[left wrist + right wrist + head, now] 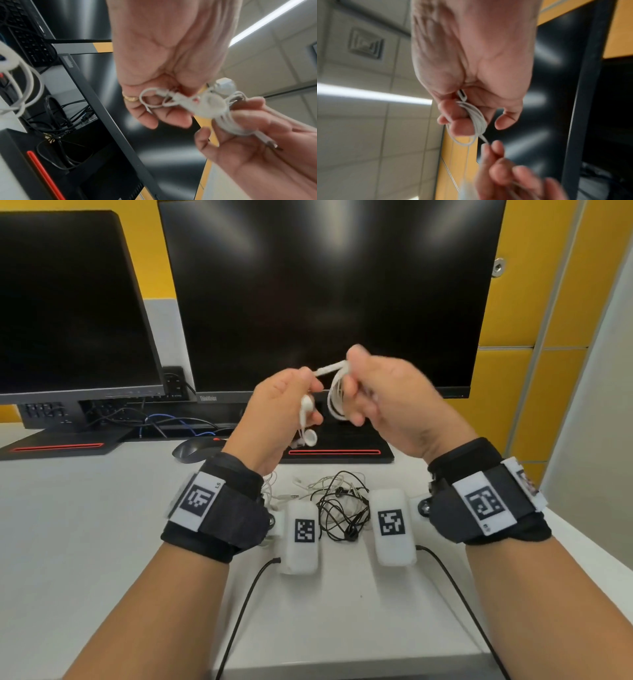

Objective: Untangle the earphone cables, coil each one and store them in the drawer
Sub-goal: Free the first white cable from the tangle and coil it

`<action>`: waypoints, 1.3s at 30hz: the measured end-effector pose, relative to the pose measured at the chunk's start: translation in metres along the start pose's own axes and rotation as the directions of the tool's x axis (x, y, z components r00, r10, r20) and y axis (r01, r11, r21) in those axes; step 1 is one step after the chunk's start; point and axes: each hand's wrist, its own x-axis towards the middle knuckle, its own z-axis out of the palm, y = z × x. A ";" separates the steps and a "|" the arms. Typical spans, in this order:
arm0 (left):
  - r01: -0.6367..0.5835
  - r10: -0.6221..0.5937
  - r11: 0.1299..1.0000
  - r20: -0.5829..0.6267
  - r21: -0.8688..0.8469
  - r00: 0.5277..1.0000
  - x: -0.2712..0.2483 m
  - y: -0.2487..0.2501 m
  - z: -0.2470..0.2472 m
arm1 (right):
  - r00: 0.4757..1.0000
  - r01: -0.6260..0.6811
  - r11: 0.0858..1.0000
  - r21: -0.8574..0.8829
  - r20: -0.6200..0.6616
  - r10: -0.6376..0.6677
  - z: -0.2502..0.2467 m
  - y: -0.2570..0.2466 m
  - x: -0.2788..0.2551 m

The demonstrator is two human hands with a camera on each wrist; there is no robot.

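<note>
Both hands are raised in front of the big monitor with a white earphone cable (337, 397) between them. My right hand (354, 402) has several turns of it coiled round its curled fingers; the coil (477, 121) and its plug (461, 94) show in the right wrist view. My left hand (308, 405) pinches the free end of the cable, and two white earbuds (308, 419) dangle below it. The coil (228, 121) and earbuds (212, 104) also show in the left wrist view. A tangle of black and white earphones (339, 508) lies on the table below my wrists. No drawer is in view.
Two dark monitors (325, 296) stand at the back of the white table (85, 525) on black bases. A black mouse (197, 450) lies near the left one. Loose cables (161, 422) run behind. Thin black leads (239, 611) trail from my wrist cameras to the table's front edge.
</note>
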 end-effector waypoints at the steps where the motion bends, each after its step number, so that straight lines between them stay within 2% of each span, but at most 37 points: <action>1: 0.022 -0.026 0.998 0.066 0.063 0.997 -0.001 -0.001 0.001 | 0.999 0.039 0.988 0.146 -0.025 -0.036 -0.002 -0.002 0.000; 3: 0.037 -0.074 0.986 0.230 0.162 0.970 -0.005 -0.002 0.005 | 0.992 0.123 0.945 0.303 -0.075 -0.105 -0.009 -0.002 0.000; 4: 0.047 -0.104 0.980 0.297 0.192 0.949 -0.007 -0.001 0.007 | 0.985 0.161 0.941 0.297 -0.115 -0.132 -0.011 0.000 0.001; 5: 0.062 -0.132 0.977 0.349 0.205 0.928 -0.009 0.000 0.008 | 0.975 0.188 0.955 0.227 -0.164 -0.153 -0.012 0.003 0.003; 7: 0.073 -0.164 0.970 0.395 0.234 0.904 -0.011 0.002 0.008 | 0.943 0.213 0.975 -0.066 -0.246 -0.223 -0.011 0.008 0.006; 9: 0.039 -0.154 0.954 0.376 0.297 0.914 -0.011 0.002 0.005 | 0.916 0.206 0.910 -0.360 -0.256 -0.309 -0.012 0.012 0.008; 11: -0.001 -0.117 0.941 0.329 0.338 0.937 -0.010 0.000 0.002 | 0.929 0.157 0.836 -0.526 -0.209 -0.306 -0.013 0.017 0.009; 13: -0.020 -0.065 0.953 0.271 0.301 0.961 -0.008 0.000 0.001 | 0.968 0.070 0.774 -0.630 -0.144 -0.206 -0.012 0.020 0.007; 15: -0.030 -0.020 0.970 0.204 0.241 0.979 -0.006 0.000 0.001 | 0.995 -0.020 0.748 -0.664 -0.090 -0.053 -0.010 0.018 0.004; 17: -0.037 0.007 0.974 0.133 0.224 0.991 -0.003 0.000 0.001 | 0.994 -0.110 0.772 -0.626 -0.070 0.085 -0.009 0.014 0.002; 19: -0.040 0.027 0.971 0.060 0.234 0.998 -0.001 -0.003 0.000 | 0.987 -0.154 0.823 -0.546 -0.046 0.154 -0.010 0.011 0.002; 23: -0.074 0.070 0.982 0.032 0.175 0.997 0.001 -0.004 0.001 | 0.993 -0.101 0.981 -0.166 0.044 0.109 -0.011 0.010 0.002; 26: -0.100 0.087 0.981 0.079 0.168 0.993 0.000 -0.005 0.003 | 0.994 -0.074 0.996 0.057 0.090 0.069 -0.011 0.009 0.002; 31: -0.081 0.053 0.973 0.130 0.216 0.990 -0.003 -0.001 0.005 | 0.993 -0.119 0.984 0.136 0.007 0.119 -0.011 0.010 0.005; 35: -0.169 0.127 0.974 0.250 0.151 0.960 -0.008 0.002 0.009 | 0.982 -0.173 0.965 0.195 0.105 0.155 -0.007 0.008 0.002; 39: -0.216 0.179 0.958 0.196 0.186 0.964 -0.002 -0.003 0.004 | 0.982 -0.183 0.974 0.134 0.074 0.175 -0.008 0.006 0.001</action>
